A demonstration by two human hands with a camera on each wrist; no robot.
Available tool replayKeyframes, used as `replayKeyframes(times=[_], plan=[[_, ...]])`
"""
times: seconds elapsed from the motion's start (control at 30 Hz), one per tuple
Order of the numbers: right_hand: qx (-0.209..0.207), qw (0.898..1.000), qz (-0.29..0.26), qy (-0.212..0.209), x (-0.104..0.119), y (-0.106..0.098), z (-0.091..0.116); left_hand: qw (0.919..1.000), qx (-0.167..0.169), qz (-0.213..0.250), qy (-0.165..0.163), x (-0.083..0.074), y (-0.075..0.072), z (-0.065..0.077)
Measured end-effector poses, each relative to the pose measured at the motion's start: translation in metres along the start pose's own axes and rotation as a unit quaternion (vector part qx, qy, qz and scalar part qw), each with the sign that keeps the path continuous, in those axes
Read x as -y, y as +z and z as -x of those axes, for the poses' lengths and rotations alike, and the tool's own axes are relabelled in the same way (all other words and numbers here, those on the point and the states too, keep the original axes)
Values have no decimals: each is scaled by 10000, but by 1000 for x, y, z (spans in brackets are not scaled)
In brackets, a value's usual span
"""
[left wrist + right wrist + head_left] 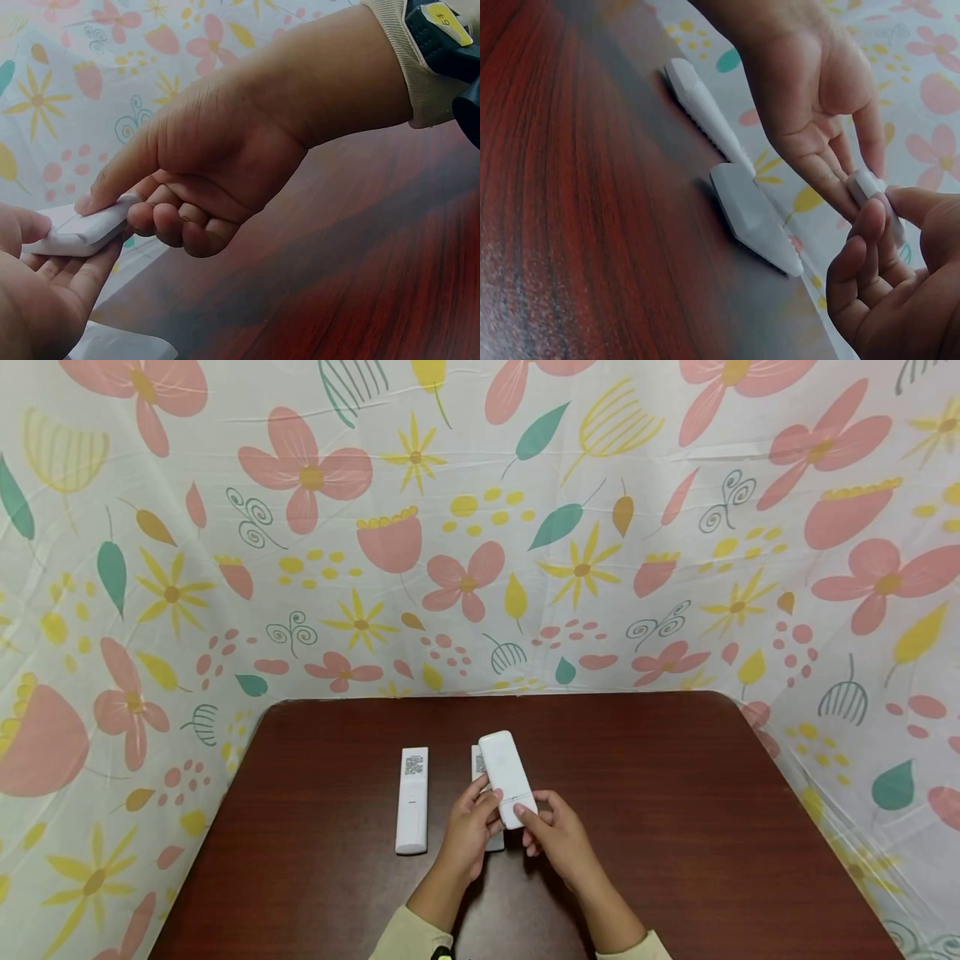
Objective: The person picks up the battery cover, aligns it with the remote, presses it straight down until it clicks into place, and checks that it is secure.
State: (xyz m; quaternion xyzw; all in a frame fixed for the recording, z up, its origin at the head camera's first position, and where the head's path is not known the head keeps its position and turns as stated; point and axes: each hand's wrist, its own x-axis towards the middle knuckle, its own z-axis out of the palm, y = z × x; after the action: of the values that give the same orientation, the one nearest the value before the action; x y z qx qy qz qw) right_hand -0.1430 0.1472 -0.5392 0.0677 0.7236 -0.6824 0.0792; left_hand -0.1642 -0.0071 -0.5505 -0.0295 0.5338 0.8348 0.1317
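Both hands hold a white remote control [504, 768] above the table, its plain side with a cover seam near the lower end facing up. My left hand [467, 831] grips its left edge, thumb on top and fingers beneath. On the lower right my right hand [564, 843] pinches it, the thumb pressing the cover part [90, 225] while the other fingers curl at its side. Under the hands lies a second white remote [477, 762], partly hidden. A third white remote [412, 810], bearing a printed code label, lies to the left.
The dark reddish-brown wooden table [675, 827] has rounded far corners. A white cloth with printed flowers and leaves [465, 468] hangs behind it and along both sides. In the right wrist view, two remotes [705, 109] lie near each other on the tabletop.
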Motion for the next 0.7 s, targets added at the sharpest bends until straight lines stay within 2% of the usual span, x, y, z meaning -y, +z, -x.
replayKeyframes(times=[0.4,0.7], plan=[[-168,9996,221,-59,1,1,0,10000,39,5,-72,2,-1,-2],[-279,9992,219,-166,2,2,-1,9997,204,-138,-16,1,-2,-2]])
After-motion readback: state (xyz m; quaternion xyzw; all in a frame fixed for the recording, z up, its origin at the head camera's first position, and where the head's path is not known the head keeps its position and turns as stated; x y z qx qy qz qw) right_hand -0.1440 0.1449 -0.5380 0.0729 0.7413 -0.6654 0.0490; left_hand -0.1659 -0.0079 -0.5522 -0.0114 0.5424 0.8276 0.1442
